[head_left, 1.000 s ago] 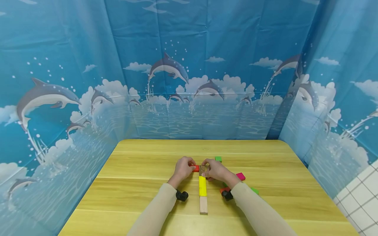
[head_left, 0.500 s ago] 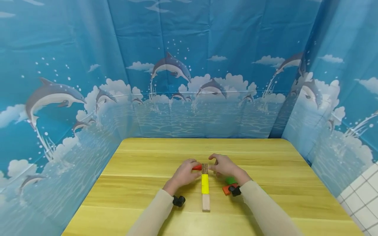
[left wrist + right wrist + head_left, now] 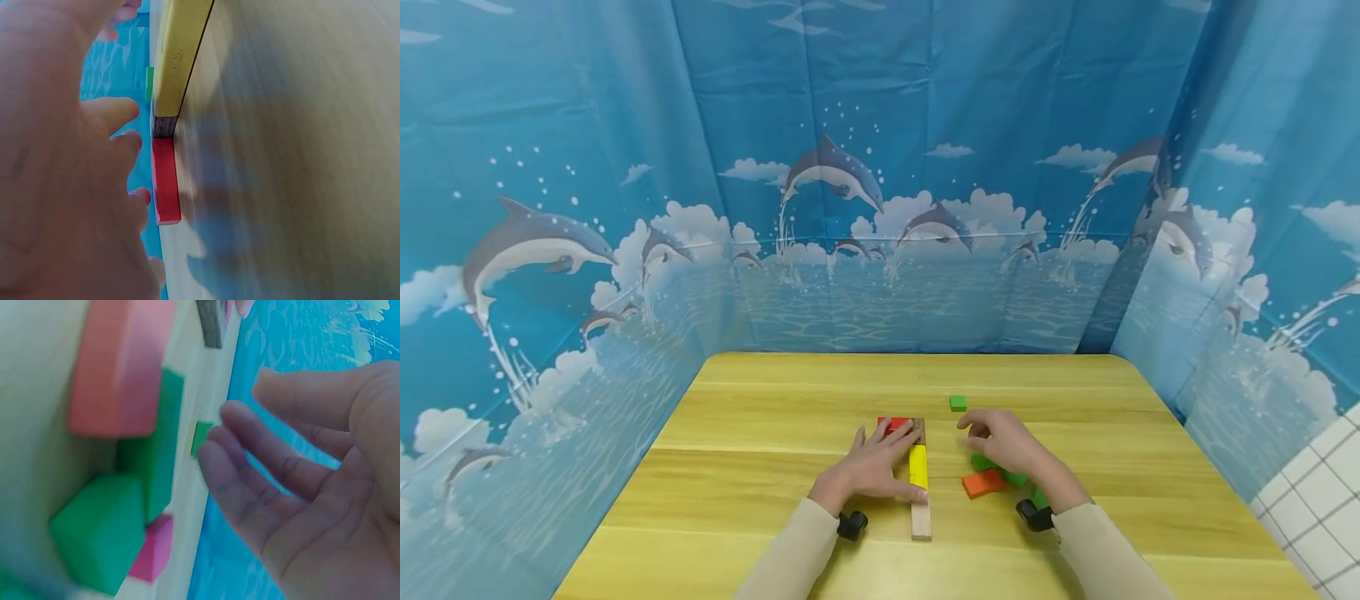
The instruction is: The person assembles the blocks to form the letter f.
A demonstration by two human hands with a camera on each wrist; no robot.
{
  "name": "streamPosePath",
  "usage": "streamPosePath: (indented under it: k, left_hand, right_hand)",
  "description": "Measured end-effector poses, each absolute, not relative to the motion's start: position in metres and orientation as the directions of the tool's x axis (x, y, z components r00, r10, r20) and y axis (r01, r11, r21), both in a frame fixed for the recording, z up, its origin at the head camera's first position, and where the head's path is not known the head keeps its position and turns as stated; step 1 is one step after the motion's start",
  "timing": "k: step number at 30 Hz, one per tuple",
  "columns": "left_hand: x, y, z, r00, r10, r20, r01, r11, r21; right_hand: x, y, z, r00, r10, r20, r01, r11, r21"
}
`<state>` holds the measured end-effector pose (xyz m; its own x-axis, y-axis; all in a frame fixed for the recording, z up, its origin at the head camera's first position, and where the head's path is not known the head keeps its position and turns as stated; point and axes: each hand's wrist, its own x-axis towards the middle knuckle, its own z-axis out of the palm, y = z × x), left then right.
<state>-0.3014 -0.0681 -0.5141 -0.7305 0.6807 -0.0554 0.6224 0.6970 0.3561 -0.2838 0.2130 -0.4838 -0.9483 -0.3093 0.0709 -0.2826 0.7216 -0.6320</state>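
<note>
My left hand (image 3: 872, 468) spreads its fingers over a line of wooden blocks, the thumb across the near end. In that line a yellow block (image 3: 918, 465) lies between a dark brown block (image 3: 921, 437) and a pale wood block (image 3: 921, 525). A red block (image 3: 889, 422) lies crosswise at the brown one's left, partly covered by fingers. Nothing is between the loosely bent fingers of my right hand (image 3: 1009, 440), which hovers over loose blocks: an orange block (image 3: 982, 483), a green block (image 3: 162, 456) and a pink block (image 3: 153, 550) among them.
A small green block (image 3: 958, 403) lies alone farther back on the wooden table (image 3: 760, 467). More green pieces sit under the right forearm. A blue dolphin curtain (image 3: 865, 300) hangs along the table's back and sides.
My left hand has left the red block's side and spread out over the row. My right hand has drawn away from the brown block, rightward to the loose blocks.
</note>
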Motion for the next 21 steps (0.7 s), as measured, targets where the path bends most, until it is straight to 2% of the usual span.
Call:
streamPosePath:
  k: [9,14,21]
  left_hand:
    - [-0.302,-0.07,-0.519,-0.714,0.694,-0.088,0.63,0.693,0.351]
    - [-0.303,-0.068,-0.519,-0.721,0.688,-0.087,0.633,0.704,0.322]
    - [-0.304,-0.067,-0.522,-0.731,0.675,-0.097,0.613,0.713,0.342]
  right_hand:
    - [-0.272,0.229,-0.494,-0.93,-0.358,0.085,-0.343,0.761,-0.551]
    - [-0.272,0.235,-0.498,-0.922,-0.38,0.078,-0.366,0.784,-0.501]
    - [-0.275,0.238,-0.501,-0.908,-0.412,0.079,-0.399,0.79,-0.465]
